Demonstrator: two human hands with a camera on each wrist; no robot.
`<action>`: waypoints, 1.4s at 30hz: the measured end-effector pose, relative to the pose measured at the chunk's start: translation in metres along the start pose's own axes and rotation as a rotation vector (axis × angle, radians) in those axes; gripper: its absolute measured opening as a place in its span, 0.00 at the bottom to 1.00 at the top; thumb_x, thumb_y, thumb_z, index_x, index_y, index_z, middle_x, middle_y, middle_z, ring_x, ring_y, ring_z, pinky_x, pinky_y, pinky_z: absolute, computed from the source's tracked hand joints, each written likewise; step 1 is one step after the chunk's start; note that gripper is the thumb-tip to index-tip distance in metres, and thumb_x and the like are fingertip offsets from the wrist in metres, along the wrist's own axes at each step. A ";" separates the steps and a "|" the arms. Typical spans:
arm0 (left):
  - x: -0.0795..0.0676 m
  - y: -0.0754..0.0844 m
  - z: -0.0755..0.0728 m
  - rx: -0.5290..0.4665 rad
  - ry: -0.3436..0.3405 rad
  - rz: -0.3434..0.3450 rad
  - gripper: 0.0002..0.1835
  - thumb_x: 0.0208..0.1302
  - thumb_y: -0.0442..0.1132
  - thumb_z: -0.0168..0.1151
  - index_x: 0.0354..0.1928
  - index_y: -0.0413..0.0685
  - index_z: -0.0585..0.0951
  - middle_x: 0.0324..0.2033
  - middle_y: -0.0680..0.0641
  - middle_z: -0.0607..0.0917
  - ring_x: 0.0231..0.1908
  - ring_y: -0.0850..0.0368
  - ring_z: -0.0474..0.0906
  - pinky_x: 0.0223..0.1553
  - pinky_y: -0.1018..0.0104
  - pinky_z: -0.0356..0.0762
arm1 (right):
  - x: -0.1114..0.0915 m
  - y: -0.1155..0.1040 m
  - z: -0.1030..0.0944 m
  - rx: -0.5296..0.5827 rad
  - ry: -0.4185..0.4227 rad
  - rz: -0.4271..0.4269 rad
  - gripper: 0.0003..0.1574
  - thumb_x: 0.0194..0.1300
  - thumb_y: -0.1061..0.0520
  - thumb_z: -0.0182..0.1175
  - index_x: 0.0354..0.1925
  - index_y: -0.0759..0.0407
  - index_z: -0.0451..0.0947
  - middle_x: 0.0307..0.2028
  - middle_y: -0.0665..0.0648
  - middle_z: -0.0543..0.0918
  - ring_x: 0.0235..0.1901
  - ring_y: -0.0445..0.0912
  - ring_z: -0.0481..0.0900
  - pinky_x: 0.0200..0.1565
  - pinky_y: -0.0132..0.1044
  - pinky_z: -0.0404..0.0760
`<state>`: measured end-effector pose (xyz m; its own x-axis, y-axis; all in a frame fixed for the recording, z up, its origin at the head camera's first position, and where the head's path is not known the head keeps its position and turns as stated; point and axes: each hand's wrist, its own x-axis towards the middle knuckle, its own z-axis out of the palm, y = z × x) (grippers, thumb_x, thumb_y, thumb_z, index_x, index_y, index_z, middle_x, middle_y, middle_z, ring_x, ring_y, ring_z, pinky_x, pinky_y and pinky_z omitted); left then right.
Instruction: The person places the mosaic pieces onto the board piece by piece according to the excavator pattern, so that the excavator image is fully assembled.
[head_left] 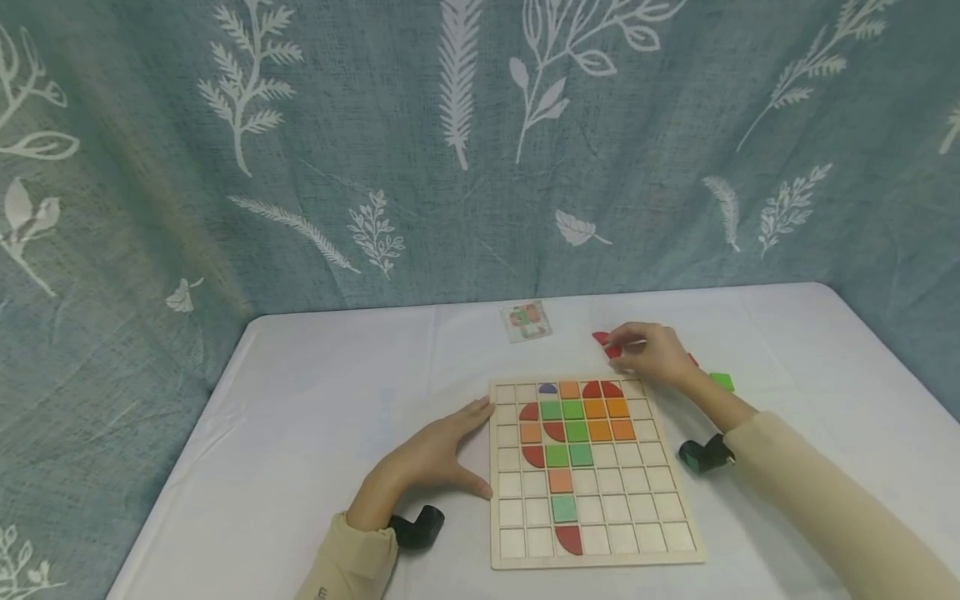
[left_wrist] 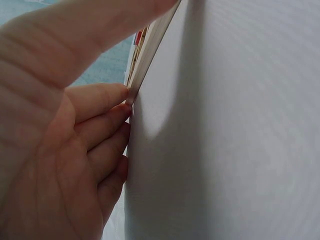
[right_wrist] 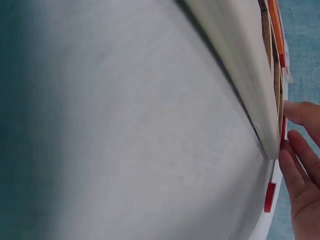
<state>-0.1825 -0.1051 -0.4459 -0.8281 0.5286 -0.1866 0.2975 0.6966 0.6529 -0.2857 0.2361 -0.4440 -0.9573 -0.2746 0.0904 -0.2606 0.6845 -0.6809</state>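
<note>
A wooden grid board (head_left: 645, 533) lies on the table with coloured tiles in several of its squares. My left hand (head_left: 438, 450) rests at the board's left edge, thumb and fingers spread and touching the side. Beyond the far right corner of the board, my right hand (head_left: 648, 354) pinches a red tile (head_left: 613, 352) between thumb and fingers. Another red tile (head_left: 601, 337) shows right beside it, partly behind the fingertips. In the right wrist view, the fingers (right_wrist: 302, 112) close around a thin red edge (right_wrist: 283, 131); the tile's full shape is hidden there.
Behind the board lies a small clear-edged picture card (head_left: 527, 322). A green tile (head_left: 722, 382) and a mostly hidden red tile (head_left: 693, 360) lie by the right forearm. A patterned blue-green curtain (head_left: 480, 208) hangs behind the white table (head_left: 315, 392).
</note>
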 end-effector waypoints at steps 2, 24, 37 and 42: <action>0.001 0.000 0.000 0.006 -0.002 0.000 0.60 0.31 0.54 0.77 0.70 0.50 0.57 0.71 0.49 0.53 0.69 0.49 0.49 0.67 0.49 0.53 | -0.002 0.000 -0.003 0.006 0.003 0.004 0.17 0.51 0.64 0.67 0.43 0.64 0.80 0.42 0.63 0.83 0.47 0.55 0.79 0.51 0.48 0.78; 0.001 0.000 0.002 0.027 0.011 0.004 0.60 0.31 0.55 0.77 0.70 0.49 0.57 0.70 0.50 0.54 0.70 0.51 0.49 0.67 0.51 0.53 | -0.080 -0.034 -0.013 0.059 -0.013 -0.084 0.19 0.50 0.65 0.69 0.43 0.64 0.79 0.42 0.58 0.83 0.47 0.54 0.79 0.48 0.44 0.79; 0.002 0.000 0.002 0.052 0.021 -0.011 0.61 0.30 0.55 0.78 0.70 0.50 0.58 0.70 0.50 0.54 0.69 0.52 0.49 0.67 0.52 0.54 | -0.121 -0.037 0.012 -0.041 -0.058 -0.167 0.17 0.48 0.64 0.70 0.39 0.57 0.81 0.39 0.49 0.84 0.41 0.44 0.80 0.44 0.36 0.82; 0.003 0.001 0.003 0.036 0.025 -0.005 0.60 0.30 0.54 0.78 0.70 0.50 0.58 0.70 0.50 0.54 0.69 0.51 0.49 0.67 0.51 0.54 | -0.124 -0.036 0.014 -0.096 -0.040 -0.178 0.17 0.47 0.62 0.71 0.39 0.54 0.82 0.39 0.47 0.84 0.41 0.43 0.80 0.43 0.36 0.82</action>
<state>-0.1830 -0.1020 -0.4481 -0.8411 0.5130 -0.1713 0.3098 0.7165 0.6250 -0.1555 0.2361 -0.4412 -0.8896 -0.4228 0.1727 -0.4381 0.6832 -0.5842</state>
